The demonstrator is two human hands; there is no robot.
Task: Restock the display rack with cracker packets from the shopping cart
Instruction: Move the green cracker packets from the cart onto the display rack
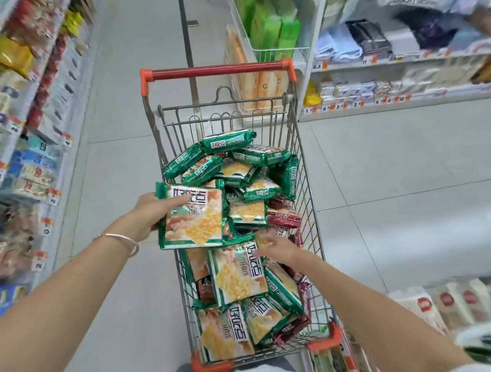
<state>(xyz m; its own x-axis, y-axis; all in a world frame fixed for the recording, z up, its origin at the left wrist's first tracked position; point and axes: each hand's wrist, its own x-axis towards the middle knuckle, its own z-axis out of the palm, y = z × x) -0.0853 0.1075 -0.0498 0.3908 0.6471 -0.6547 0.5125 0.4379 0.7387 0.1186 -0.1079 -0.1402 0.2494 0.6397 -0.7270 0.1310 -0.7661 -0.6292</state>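
The left hand (151,212) pinches a green cracker packet (194,220), thumb on its face, with the packet's left edge just past the left rim of the shopping cart (308,196). The right hand (274,249) lies inside the wire walls, its blurred fingers loosely spread on another packet (237,276) atop the heap. Bare floor (109,203) runs along both sides of the cart, between the shelves (0,155).

A supermarket aisle — white shelves (460,92) of packaged goods with orange price tags (320,65) flank a red-handled wire shopping cart (219,68) on grey floor tiles (391,166).
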